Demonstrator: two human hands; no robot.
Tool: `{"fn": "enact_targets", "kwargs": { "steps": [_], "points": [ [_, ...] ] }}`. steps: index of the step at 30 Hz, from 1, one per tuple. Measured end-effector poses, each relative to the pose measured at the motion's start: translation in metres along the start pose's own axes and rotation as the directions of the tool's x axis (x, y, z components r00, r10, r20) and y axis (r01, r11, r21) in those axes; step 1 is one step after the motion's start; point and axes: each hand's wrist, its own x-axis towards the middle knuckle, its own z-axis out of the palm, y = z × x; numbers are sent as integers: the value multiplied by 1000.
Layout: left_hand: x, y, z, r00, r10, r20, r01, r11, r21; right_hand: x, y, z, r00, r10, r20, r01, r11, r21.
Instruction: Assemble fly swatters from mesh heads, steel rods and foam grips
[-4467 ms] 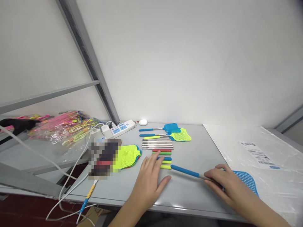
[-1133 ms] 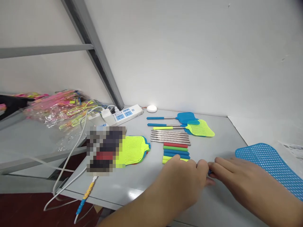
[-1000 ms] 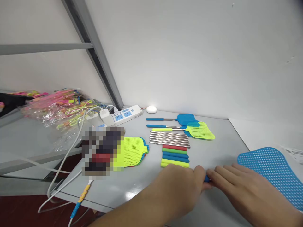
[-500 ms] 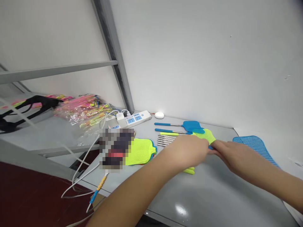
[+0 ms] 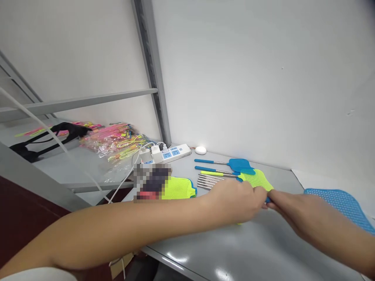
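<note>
My left hand (image 5: 237, 199) is closed, its fingers wrapped and pressed up against my right hand. My right hand (image 5: 288, 203) is closed too, and a small blue piece shows where the two meet. A blue fly swatter (image 5: 340, 203) has its mesh head sticking out behind my right wrist; its middle is hidden by my hands. Just beyond them lie finished-looking swatters: a blue one (image 5: 238, 164) and a yellow-green one (image 5: 258, 180), with metal rods and coloured handles. Several bare metal rods (image 5: 209, 181) lie beside my left hand, partly covered by it.
A stack of yellow-green swatter heads (image 5: 179, 188) lies left of the rods, next to a blurred-out patch. Behind it stand a white power strip (image 5: 178, 152) with cables and a white oval device (image 5: 200, 150). Bagged colourful items (image 5: 117, 136) and a black strap (image 5: 68, 130) occupy the left shelf.
My view has shifted, so the table's things appear lower and further right. The joined hands and the blue swatter head have moved right and nearer; my left forearm now lies flatter across the view.
</note>
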Motion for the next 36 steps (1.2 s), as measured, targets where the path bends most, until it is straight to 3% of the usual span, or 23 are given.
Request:
{"fn": "enact_targets", "kwargs": {
  "steps": [3, 5, 9, 13, 17, 19, 20, 22, 24, 25, 27, 29, 30, 32, 33, 34, 36],
  "points": [
    [-18, 1, -3, 991, -48, 124, 62, 992, -107, 0, -17, 6, 982, -163, 96, 164, 986, -5],
    [-27, 1, -3, 988, -62, 142, 83, 985, -150, 1, -24, 7, 974, -209, 92, 214, 976, -40],
    [-37, 1, 4, 991, -29, 129, 51, 984, -172, 4, -30, 7, 967, -235, 96, 241, 969, -60],
    [-36, 1, -1, 950, -121, 288, 196, 948, -251, 4, -30, 5, 961, -268, 65, 273, 956, -103],
    [-32, -3, -16, 927, -90, 365, 262, 849, -458, 3, -29, 0, 947, -320, -2, 314, 930, -189],
    [-28, -5, -19, 903, -36, 427, 319, 723, -613, 2, -30, -1, 941, -338, -28, 323, 919, -226],
    [-26, -7, -20, 870, 10, 493, 384, 615, -689, 2, -31, -1, 938, -344, -40, 325, 914, -244],
    [-23, -11, -19, 743, 164, 649, 594, 284, -752, 0, -29, -1, 929, -365, -62, 335, 900, -278],
    [-24, -17, -17, 581, 374, 723, 793, -58, -607, -4, -20, -2, 913, -400, -76, 361, 881, -307],
    [-28, -20, -15, 523, 458, 719, 845, -173, -506, -6, -11, -2, 904, -420, -82, 377, 872, -313],
    [-40, -27, -10, 474, 537, 698, 881, -291, -374, -13, 11, -4, 900, -418, -120, 362, 873, -327],
    [-55, -29, -3, 496, 500, 710, 863, -372, -341, -18, 36, -7, 927, -307, -216, 215, 906, -364],
    [-62, -28, 1, 535, 460, 709, 837, -407, -367, -19, 46, -7, 943, -237, -234, 132, 911, -391],
    [-70, -20, 8, 701, 317, 639, 698, -489, -523, -17, 58, -6, 947, -208, -246, 94, 909, -406],
    [-70, -14, 11, 780, 200, 593, 608, -467, -642, -14, 59, -4, 942, -212, -259, 94, 910, -403],
    [-69, -7, 13, 837, 104, 538, 533, -378, -757, -10, 57, -1, 934, -219, -281, 95, 914, -394],
    [-63, 9, 16, 904, -42, 425, 416, -141, -898, -1, 52, 6, 920, -207, -333, 72, 924, -375]
  ]
}}
